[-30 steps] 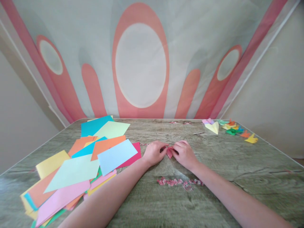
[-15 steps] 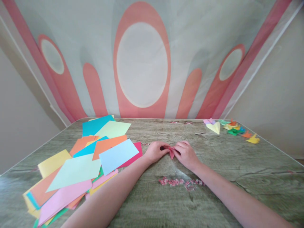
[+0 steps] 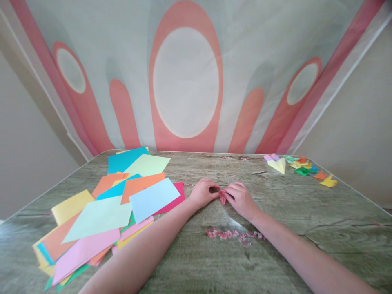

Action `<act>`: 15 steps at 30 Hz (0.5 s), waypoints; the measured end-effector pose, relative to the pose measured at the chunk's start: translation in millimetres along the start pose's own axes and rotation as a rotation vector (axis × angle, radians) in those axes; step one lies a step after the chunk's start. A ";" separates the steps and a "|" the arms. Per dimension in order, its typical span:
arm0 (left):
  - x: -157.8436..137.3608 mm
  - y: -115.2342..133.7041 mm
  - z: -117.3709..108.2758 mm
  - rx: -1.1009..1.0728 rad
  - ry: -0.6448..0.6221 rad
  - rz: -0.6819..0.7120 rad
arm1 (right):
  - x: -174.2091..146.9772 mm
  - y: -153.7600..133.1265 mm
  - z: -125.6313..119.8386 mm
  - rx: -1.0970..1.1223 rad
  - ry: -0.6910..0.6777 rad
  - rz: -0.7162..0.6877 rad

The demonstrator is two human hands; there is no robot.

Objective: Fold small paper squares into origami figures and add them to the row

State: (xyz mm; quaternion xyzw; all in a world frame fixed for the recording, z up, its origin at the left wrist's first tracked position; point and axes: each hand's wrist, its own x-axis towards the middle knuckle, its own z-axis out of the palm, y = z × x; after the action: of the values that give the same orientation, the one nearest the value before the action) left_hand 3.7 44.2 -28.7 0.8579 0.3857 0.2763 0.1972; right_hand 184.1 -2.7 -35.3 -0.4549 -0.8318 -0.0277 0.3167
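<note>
Between my two hands, low over the wood-patterned tabletop [image 3: 190, 253], is a small folded piece of red-pink paper [image 3: 222, 197], with a pointed end toward me. My left hand [image 3: 204, 193] pinches its left side between thumb and fingers. On the other side my right hand [image 3: 240, 198] is closed on it, fingertips meeting near its upper edge. The fingers cover much of the paper, so its full shape is hidden.
Loose coloured sheets, a pale blue one [image 3: 154, 200] among them, lie heaped on the left. At the far right sit a cream paper plane [image 3: 278, 165] and several small folded paper figures, including a yellow one [image 3: 328, 181]. A patterned curtain [image 3: 186, 81] hangs behind the table.
My fingers have shifted slightly on the folded paper, and less of its upper part shows between the hands. The whole view has moved a little.
</note>
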 end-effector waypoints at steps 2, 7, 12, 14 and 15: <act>0.1 -0.6 0.5 0.003 -0.001 0.005 | -0.3 -0.1 -0.6 0.020 0.000 0.003; 0.5 -0.9 1.2 -0.003 -0.004 0.002 | -0.9 0.0 0.1 0.059 0.012 0.038; 1.2 0.0 2.0 0.012 -0.002 -0.022 | -0.3 -1.8 0.3 0.060 0.009 0.086; 1.9 0.1 2.5 0.012 -0.002 -0.028 | 0.2 -2.4 0.1 0.061 0.008 0.093; 2.3 0.0 2.7 0.009 -0.004 -0.030 | 0.4 -2.5 0.1 0.061 0.010 0.093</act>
State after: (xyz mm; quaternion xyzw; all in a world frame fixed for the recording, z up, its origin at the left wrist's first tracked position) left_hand 6.7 45.6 -30.1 0.8536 0.3992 0.2696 0.1981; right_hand 181.9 -3.8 -34.6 -0.4831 -0.8087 0.0104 0.3356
